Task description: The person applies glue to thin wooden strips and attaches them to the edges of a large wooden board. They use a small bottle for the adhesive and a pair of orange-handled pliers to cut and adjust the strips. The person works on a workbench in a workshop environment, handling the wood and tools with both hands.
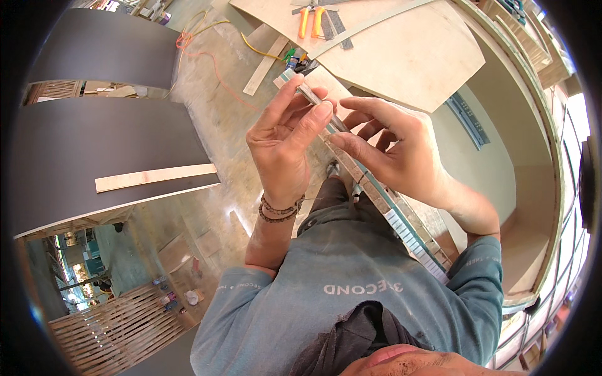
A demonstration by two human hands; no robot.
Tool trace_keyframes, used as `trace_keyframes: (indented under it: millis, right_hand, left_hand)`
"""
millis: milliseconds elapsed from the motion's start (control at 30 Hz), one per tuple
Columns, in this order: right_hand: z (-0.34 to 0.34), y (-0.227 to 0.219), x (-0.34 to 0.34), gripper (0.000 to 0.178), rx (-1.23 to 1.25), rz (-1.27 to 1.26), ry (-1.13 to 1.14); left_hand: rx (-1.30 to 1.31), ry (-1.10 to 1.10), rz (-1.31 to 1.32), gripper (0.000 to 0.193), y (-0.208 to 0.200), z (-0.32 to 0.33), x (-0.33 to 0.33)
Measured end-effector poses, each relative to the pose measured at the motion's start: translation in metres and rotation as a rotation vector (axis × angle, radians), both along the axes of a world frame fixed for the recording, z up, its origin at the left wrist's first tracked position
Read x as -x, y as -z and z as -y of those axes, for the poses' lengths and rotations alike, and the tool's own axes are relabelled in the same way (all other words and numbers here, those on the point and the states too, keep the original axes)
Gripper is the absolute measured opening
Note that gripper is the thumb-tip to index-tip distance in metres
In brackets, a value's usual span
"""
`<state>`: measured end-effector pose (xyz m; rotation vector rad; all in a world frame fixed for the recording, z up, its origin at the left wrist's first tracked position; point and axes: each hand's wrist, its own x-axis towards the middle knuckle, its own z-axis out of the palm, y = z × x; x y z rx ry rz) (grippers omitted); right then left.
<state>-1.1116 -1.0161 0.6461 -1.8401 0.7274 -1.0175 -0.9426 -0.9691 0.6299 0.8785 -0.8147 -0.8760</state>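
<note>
A narrow grey-brown strip (308, 93), perhaps metal, lies between my two hands along the upper end of a long board edge. My left hand (282, 135) is closed on it, thumb and fingers pinching from the left. On the other side, my right hand (395, 141) has thumb and forefinger at the lower part of the strip, its other fingers curled. Under both hands the board edge (376, 188) slants down to my right side, with a teal line and a white striped section (407, 235). The fingers partly hide the strip's ends.
Orange-handled pliers (311, 22) and dark metal pieces lie on a pale wood panel (401, 56). A dark slide rail (467, 122) sits inside the curved cabinet at right. Left are dark-topped tables (119, 135) with a wood strip (157, 178). Cords (213, 62) cross the floor.
</note>
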Motion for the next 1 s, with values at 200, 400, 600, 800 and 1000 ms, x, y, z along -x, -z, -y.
trace_keyframes:
  millis: [200,400,600,800,1000]
  right_hand:
    - [0.013,0.005,0.013,0.017,0.577,-0.215,0.160]
    - [0.023,0.013,0.027,0.016,0.660,-0.208,0.232]
    - [0.021,0.014,0.036,0.013,0.275,-0.026,0.164]
    - [0.018,0.007,0.053,0.017,0.029,0.004,-0.004]
    - [0.034,-0.002,0.092,0.017,0.189,-0.106,0.024]
  left_hand:
    - [-0.025,-0.012,-0.059,0.047,-0.002,0.018,0.029]
    - [-0.030,0.038,0.000,0.050,0.006,0.035,0.044]
    - [0.023,0.250,-0.097,0.040,0.017,0.034,0.028]
    - [0.064,0.463,-0.215,0.029,0.032,0.033,0.016]
    - [0.066,0.442,-0.335,0.026,0.038,0.015,0.010]
